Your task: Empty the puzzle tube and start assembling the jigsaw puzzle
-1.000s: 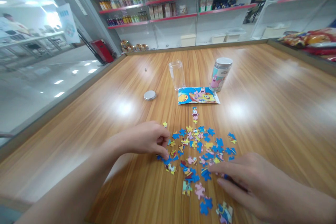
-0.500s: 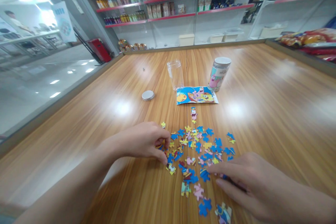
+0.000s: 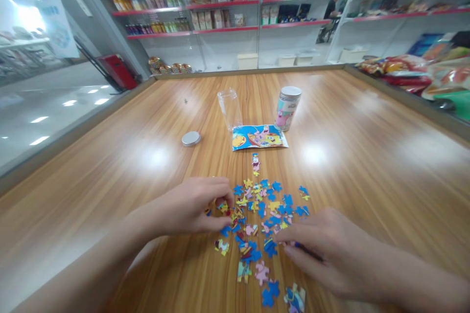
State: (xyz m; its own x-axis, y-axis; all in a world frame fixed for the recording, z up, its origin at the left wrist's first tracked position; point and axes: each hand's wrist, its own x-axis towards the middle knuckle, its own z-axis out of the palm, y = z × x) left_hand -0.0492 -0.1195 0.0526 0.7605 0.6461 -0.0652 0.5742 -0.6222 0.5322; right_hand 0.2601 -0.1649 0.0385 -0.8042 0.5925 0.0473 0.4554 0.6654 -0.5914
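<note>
Blue, yellow and pink puzzle pieces [image 3: 262, 210] lie scattered on our wood-grain counter [image 3: 345, 171], mostly between our 2 hands, with a few nearer to us. Our left hand [image 3: 198, 205] is at the left side of the spread, its grip apart: thumb and fingers are parted around several pieces, some yellow and red. Our right hand [image 3: 326, 244] is low at the right side, its index fingertip near a blue-and-yellow piece [image 3: 270, 247]. We cannot tell whether that grip is clamped on anything.

Beyond the spread, a narrow strip [image 3: 256, 162] of pieces with a pink figure lies just in front of a picture sheet [image 3: 260, 137]. On the sheet we make out a yellow cartoon figure that looks like SpongeBob and a pink figure, in a boat on blue. Behind its left corner stands a clear jar [image 3: 230, 110]; by its right corner stands a silver-topped printed jar [image 3: 288, 109]. The label [image 3: 291, 104] carries small lettering too blurred for us to read. 1 silver lid [image 3: 191, 138] lies flat to the left. Farther back we see red-edged shelves [image 3: 222, 4] of bottles [image 3: 157, 27] and packets [image 3: 218, 18], and at far left a poster [image 3: 57, 29] whose blue characters we cannot make out.
</note>
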